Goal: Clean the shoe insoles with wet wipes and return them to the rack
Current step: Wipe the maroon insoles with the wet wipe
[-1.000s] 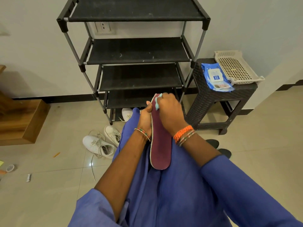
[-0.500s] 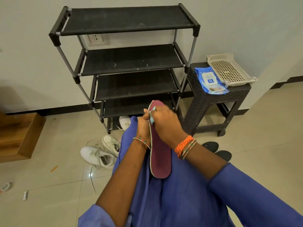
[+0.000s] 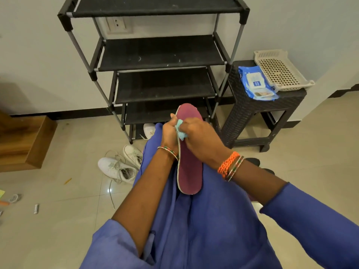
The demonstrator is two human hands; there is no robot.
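We see one insole (image 3: 190,171), a long maroon piece with a pale grey edge running round it, rounded at both ends; it stands on its edge over our lap, toe end up toward the shoe rack (image 3: 155,55) and heel end down against the blue cloth of our clothing; its maroon face is turned to the right. Our left hand (image 3: 169,133) grips the insole from the left side near its upper part, fingers wrapped behind it and the thumb at the rim; our right hand (image 3: 202,140) is clenched round one crumpled light-blue wet wipe (image 3: 180,130) and presses it on the maroon face just below the toe end, so the wipe sits between both hands and most of the insole hangs below the grip. The rack stands against the wall beyond the insole, with four dark shelves in view; to its right is one dark woven stool (image 3: 252,113) carrying one blue wet wipes pack (image 3: 255,83) and one beige perforated tray (image 3: 279,71), touching side by side. On the floor left of our lap lie two white sneakers (image 3: 120,166) close together; a third white shoe (image 3: 149,130) shows under the rack.
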